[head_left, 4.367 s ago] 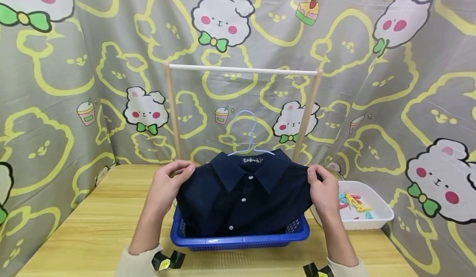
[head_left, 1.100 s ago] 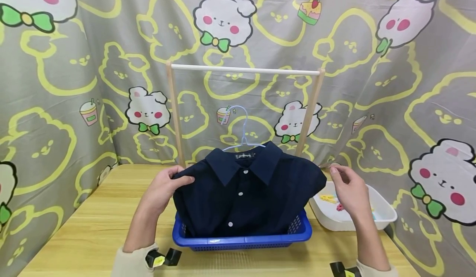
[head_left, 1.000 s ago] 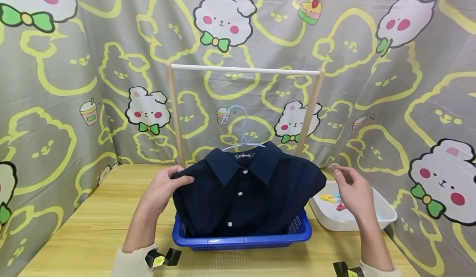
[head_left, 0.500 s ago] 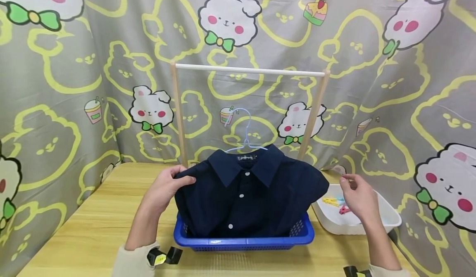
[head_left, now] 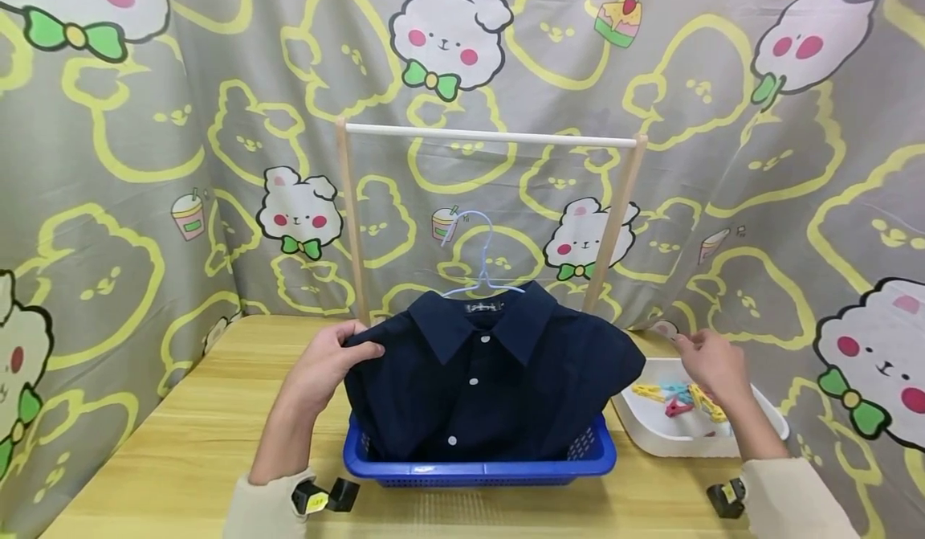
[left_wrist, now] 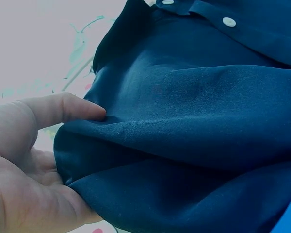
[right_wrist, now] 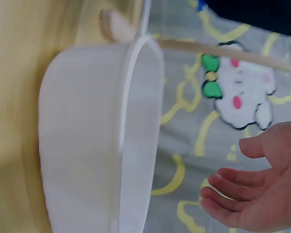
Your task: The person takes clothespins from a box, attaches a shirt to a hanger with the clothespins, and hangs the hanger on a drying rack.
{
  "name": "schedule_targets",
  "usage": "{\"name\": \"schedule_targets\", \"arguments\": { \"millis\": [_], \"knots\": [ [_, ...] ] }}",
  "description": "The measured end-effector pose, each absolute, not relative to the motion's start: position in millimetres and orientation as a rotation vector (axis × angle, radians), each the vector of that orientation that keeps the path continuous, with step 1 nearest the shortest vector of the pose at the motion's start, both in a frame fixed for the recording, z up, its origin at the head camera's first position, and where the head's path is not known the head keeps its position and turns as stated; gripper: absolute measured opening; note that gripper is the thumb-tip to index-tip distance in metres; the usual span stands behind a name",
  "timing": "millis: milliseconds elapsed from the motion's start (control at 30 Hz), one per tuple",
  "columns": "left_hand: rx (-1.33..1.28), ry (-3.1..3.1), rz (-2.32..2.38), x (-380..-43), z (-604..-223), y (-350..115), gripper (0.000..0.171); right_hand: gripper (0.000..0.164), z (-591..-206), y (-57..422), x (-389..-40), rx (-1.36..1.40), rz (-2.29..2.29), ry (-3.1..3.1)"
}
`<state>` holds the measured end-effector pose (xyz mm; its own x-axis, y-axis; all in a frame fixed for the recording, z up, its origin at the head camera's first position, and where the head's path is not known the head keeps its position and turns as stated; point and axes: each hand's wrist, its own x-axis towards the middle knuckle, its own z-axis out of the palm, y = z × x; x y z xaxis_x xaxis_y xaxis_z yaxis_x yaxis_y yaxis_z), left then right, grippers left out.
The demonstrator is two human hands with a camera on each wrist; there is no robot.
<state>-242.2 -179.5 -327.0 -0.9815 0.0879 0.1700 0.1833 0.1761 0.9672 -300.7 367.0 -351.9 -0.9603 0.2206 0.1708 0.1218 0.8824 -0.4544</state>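
Way back past both sets of fingertips there's a grey cartoon curtain (head_left: 564, 61), with a wood-look table (head_left: 181, 443) underneath them. The rack (head_left: 499, 136) stands behind the fingers, its white bar up higher than they are. The navy shirt (head_left: 506, 386) sits between the two hands, collar up, its lower part bunched in the blue basket (head_left: 477, 469) below the fingers; my guess is that's to hold the loose cloth off the table. The white tray (head_left: 665, 447) is under the right fingers. The hanger (head_left: 484, 274) pokes its hook out of the collar, midway between the hands. Left hand (head_left: 325, 366) is pinching one shoulder, thumb in front and fingers behind, probably so that side stays stretched out. Right hand (head_left: 719, 366) has nothing in it that I can see: fingers loosely bent, thumb apart, just off the other shoulder. Colourful pegs (head_left: 678, 408) lie in the tray below it, presumably for easy reach. Writing-wise, the collar label (head_left: 482, 308) is too blurry to read, and I can't make out a brand.
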Motion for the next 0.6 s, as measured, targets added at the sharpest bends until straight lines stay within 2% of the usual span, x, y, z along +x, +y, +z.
{"name": "schedule_targets", "arguments": {
  "millis": [200, 367, 600],
  "knots": [
    [-0.279, -2.348, -1.943, -243.6, -327.0, -177.4, 0.013, 0.050, -359.5, 386.3, -311.2, -0.256, 0.559, -2.913],
    [-0.296, -2.337, -1.939, -245.5, -325.9, -174.9, 0.014, 0.057, -374.8, 400.3, -313.8, -0.268, 0.458, -2.982],
    [-0.299, -2.342, -1.933, -247.0, -325.6, -171.6, 0.015, 0.048, -396.6, 414.8, -312.0, -0.247, 0.420, -3.015]
  ]
}}
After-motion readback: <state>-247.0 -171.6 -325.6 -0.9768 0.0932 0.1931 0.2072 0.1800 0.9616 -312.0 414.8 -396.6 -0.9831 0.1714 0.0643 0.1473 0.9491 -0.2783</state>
